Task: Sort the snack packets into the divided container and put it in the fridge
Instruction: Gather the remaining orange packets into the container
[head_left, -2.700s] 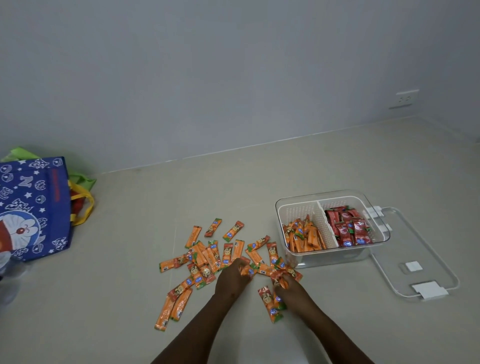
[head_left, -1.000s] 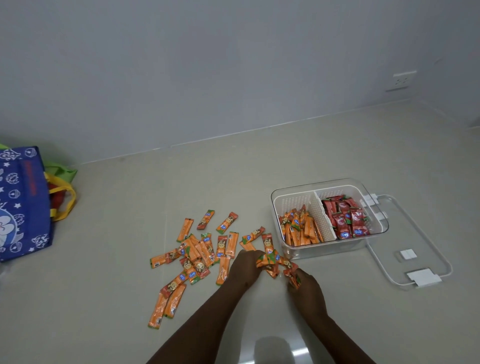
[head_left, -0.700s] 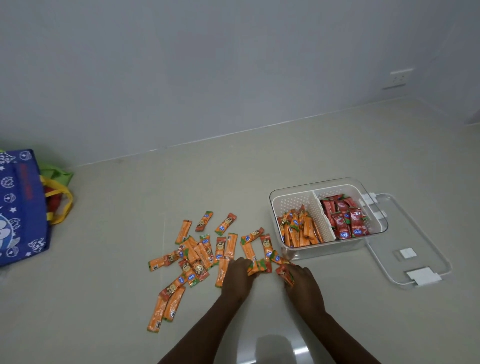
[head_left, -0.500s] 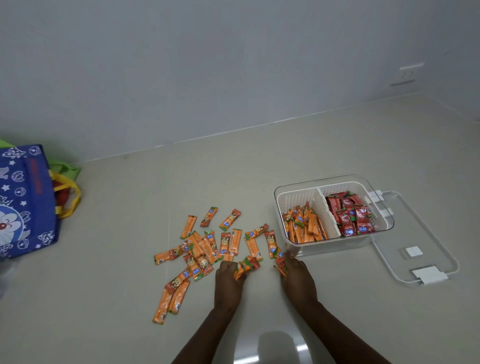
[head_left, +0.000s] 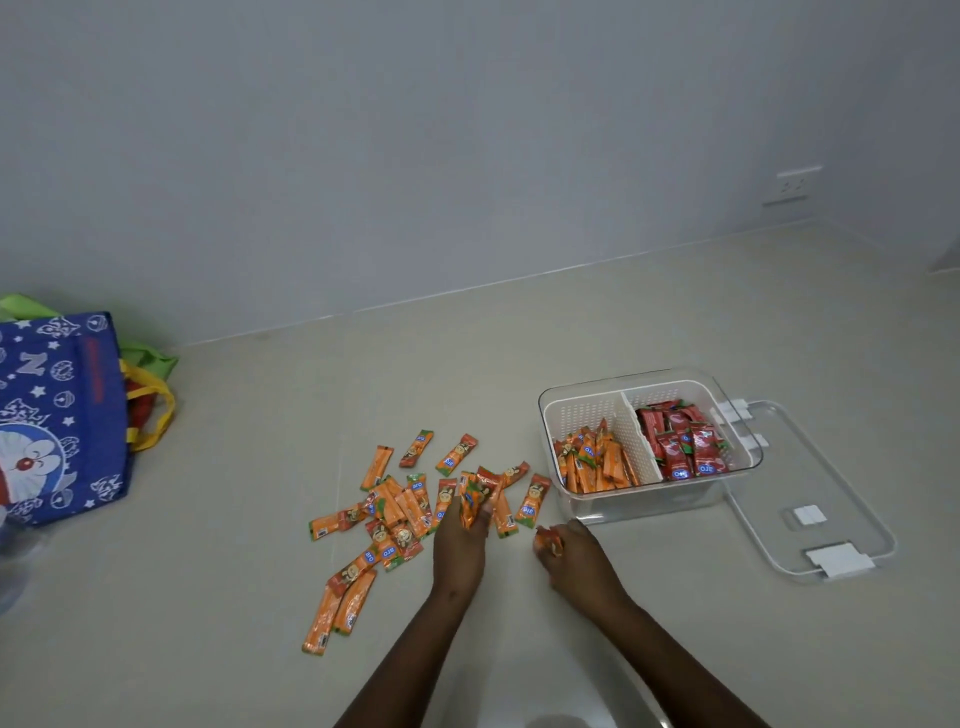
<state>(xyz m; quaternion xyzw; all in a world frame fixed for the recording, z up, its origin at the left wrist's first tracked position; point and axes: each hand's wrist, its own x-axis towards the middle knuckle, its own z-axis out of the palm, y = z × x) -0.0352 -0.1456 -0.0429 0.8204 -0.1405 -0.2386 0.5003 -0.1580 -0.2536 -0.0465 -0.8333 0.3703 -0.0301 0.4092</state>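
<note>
Several orange snack packets (head_left: 400, 506) lie scattered on the beige floor. A clear divided container (head_left: 587, 514) stands to their right, with orange packets (head_left: 595, 465) in its left compartment and red packets (head_left: 685, 447) in its right one. My left hand (head_left: 460, 540) is shut on a bunch of orange packets (head_left: 475, 496) at the right side of the pile. My right hand (head_left: 574, 553) is closed around a few orange packets (head_left: 548, 540) just in front of the container's near left corner.
The container's clear lid (head_left: 826, 499) lies flat on the floor to the right of it. A blue cartoon tote bag (head_left: 57, 415) with yellow handles sits at the far left. A grey wall with a socket (head_left: 792, 184) runs behind.
Both hands have gathered orange packets from the near edge of the pile and now hold them slightly lifted. The packets that lay in front of the container are gone from the floor.
</note>
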